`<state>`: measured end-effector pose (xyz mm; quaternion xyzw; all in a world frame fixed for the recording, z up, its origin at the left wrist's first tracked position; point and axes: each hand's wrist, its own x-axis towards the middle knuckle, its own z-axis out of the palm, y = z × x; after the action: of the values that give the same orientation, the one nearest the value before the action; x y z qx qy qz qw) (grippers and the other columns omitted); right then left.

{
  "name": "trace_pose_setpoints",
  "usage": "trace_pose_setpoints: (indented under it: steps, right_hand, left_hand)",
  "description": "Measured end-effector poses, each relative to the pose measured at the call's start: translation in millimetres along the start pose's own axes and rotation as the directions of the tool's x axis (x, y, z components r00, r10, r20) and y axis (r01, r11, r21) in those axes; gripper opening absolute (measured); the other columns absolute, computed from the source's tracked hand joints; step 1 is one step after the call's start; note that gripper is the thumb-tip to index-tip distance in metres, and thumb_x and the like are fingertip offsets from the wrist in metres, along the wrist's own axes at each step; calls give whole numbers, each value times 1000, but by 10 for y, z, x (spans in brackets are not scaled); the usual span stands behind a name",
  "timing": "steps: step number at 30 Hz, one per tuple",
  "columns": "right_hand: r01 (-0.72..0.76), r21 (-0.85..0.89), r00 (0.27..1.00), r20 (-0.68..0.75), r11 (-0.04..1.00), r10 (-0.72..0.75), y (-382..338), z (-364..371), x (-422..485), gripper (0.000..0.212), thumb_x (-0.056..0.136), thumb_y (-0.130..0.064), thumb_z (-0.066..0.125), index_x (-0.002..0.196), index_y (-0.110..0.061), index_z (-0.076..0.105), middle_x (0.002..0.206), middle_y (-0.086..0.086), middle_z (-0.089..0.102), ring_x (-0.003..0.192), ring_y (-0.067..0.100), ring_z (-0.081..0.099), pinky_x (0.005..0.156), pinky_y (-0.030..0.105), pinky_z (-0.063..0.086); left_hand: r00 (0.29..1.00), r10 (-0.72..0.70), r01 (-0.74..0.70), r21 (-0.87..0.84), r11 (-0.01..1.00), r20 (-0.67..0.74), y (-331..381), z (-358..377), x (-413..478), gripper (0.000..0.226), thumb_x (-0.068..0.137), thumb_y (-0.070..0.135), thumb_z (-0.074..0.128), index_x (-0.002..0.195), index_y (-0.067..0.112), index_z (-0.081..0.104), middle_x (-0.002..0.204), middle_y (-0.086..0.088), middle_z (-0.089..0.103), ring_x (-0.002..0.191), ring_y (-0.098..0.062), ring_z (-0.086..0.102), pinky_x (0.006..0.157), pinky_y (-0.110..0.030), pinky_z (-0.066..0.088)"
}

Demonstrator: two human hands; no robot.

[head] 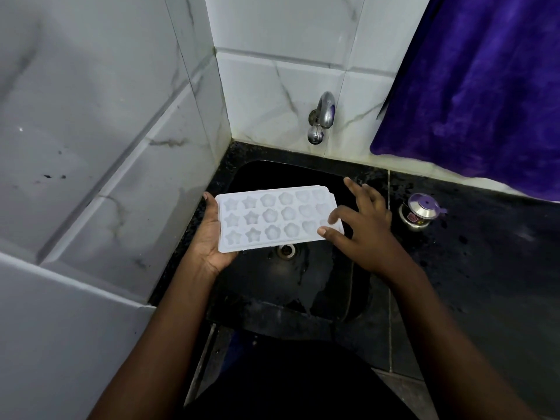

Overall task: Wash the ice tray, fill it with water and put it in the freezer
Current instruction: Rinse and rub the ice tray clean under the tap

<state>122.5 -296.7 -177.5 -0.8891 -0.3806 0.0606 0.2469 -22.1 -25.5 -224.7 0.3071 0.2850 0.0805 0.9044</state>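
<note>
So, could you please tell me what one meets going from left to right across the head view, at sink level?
In order: left hand → tray → right hand → steel pot.

**A dark wet table with one small pot**

We see a black speckled stone table (485, 268) running along the white tiled walls into a corner. A thin seam crosses it from back to front, just right of the basin. Set into its left end is a black sunken sink basin (306, 292), its floor wet in patches, with a round metal drain (286, 250) near the middle. Water spots also glisten on the flat top. On that top, just right of the seam and near the back, stands a small steel pot with a purple-rimmed lid (419, 212), upright and closed.
</note>
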Motion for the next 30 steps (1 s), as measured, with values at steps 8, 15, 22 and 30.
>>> trace_pose_setpoints:
  steps: [8, 15, 22, 30]
  right_hand:
    - [-11, -67, 997, 75, 998, 16, -61, 62, -9, 63, 84, -83, 39, 113, -41, 76, 176, -8, 11, 160, 21, -4, 118, 57, 14]
    - [-31, -173, 999, 39, 984, 39, -62, -41, 45, 46, 97, -74, 42, 108, -44, 76, 176, -4, 11, 159, 25, -1, 117, 57, 14]
    - [-12, -154, 997, 76, 988, 24, -99, -2, 45, 42, 99, -69, 49, 106, -38, 77, 176, -4, 14, 159, 23, 0, 117, 52, 11]
    - [-46, -135, 994, 91, 990, 59, -122, -25, 82, 69, 88, -83, 27, 116, -41, 75, 176, -8, 14, 158, 21, 1, 119, 52, 11]
  left_hand:
    - [1000, 4, -4, -6, 1000, 21, 4, 27, -7, 93, 94, 88, 27, 125, 18, 81, 141, -16, 70, 125, -37, 70, 85, -52, 64]
    - [1000, 23, -23, -1, 1000, 17, -26, 31, -5, 90, 94, 88, 30, 123, 19, 81, 139, -15, 71, 124, -35, 71, 85, -51, 64]
    - [999, 31, -31, -5, 1000, 26, 10, 45, 28, 92, 93, 88, 31, 127, 18, 79, 142, -17, 69, 128, -37, 69, 87, -52, 64]
    - [1000, 17, -17, -3, 1000, 13, 32, 78, 64, 92, 91, 89, 31, 126, 19, 80, 141, -16, 70, 125, -37, 70, 85, -52, 64]
